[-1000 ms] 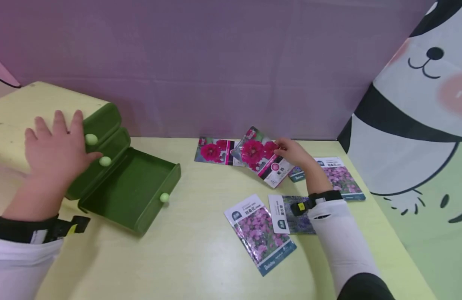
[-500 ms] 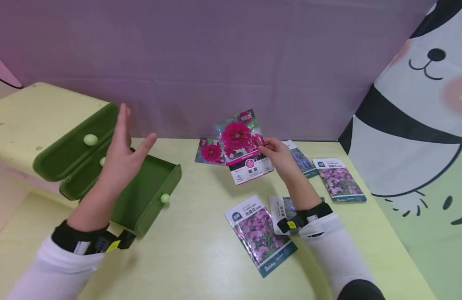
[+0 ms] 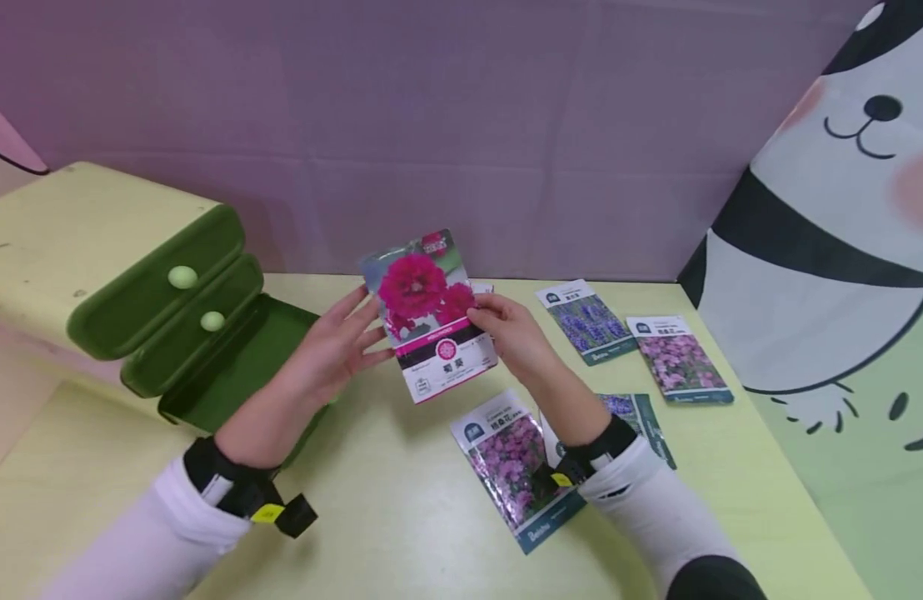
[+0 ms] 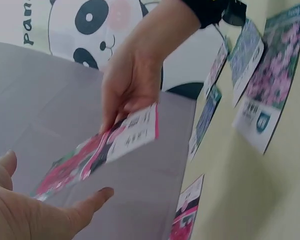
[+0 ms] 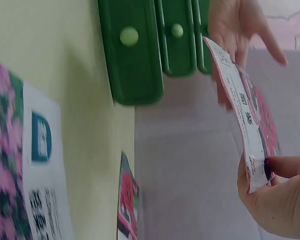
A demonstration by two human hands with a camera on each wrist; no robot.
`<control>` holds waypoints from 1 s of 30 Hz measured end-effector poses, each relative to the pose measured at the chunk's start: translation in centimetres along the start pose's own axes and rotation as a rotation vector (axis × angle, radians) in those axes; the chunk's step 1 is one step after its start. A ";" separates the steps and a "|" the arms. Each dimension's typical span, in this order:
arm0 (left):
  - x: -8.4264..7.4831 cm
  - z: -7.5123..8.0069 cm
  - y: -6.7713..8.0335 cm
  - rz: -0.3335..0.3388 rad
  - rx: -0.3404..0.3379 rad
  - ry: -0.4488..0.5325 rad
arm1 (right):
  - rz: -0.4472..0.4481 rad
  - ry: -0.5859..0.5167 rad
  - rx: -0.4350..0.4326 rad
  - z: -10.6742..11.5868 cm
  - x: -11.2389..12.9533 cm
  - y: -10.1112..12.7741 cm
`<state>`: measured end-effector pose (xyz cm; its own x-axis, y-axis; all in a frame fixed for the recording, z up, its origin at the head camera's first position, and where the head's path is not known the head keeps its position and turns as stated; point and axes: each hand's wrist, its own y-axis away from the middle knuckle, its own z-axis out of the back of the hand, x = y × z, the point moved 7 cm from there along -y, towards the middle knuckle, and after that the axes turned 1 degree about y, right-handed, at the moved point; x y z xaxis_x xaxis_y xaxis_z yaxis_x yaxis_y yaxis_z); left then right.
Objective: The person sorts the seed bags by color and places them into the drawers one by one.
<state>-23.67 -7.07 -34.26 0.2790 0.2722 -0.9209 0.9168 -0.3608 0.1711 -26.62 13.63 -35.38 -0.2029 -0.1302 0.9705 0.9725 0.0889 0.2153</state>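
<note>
A seed packet [image 3: 431, 325] with red flowers is held up over the table, pinched along its right edge between the thumb and fingers of my right hand [image 3: 517, 337]. My left hand [image 3: 319, 358] is at the packet's left edge, fingers extended towards it. In the right wrist view the left hand's fingers [image 5: 235, 45] are spread behind the packet's far end. The left wrist view has the left thumb [image 4: 92, 202] standing apart from the packet. A second red-flower packet [image 4: 186, 212] lies on the table, mostly hidden behind the held one in the head view.
At left stands a cream cabinet [image 3: 94, 225] with green drawers; its lowest drawer [image 3: 232, 358] is pulled out, partly behind my left arm. Pink-flower packets [image 3: 499, 467] [image 3: 679, 358] and purple-flower packets [image 3: 585, 321] [image 3: 649, 421] lie on the table's right half. A purple cloth [image 3: 431, 125] hangs behind.
My left hand has come off the cabinet's drawer fronts and moved right to the packet. The right hand has lifted the red-flower packet and carried it left.
</note>
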 end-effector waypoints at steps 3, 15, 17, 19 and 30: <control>1.1 -0.4 -0.1 0.030 -0.007 0.016 | -0.013 0.006 0.014 -1.1 -0.4 0.2; 3.0 0.5 0.5 0.111 -0.161 0.009 | -0.062 0.046 0.030 -2.7 -1.8 0.1; 3.2 0.8 0.6 0.121 -0.176 0.018 | -0.079 0.059 0.031 -2.8 -2.0 0.2; 3.4 1.1 0.7 0.125 -0.183 0.028 | -0.087 0.085 0.035 -3.0 -2.2 0.2; 3.8 2.4 0.9 0.132 -0.189 0.041 | -0.050 0.193 0.075 -3.8 -2.2 0.1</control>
<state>-22.48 -8.49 -38.39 0.4083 0.2706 -0.8718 0.9075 -0.2238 0.3555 -25.68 10.19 -37.96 -0.2177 -0.3220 0.9214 0.9491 0.1503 0.2768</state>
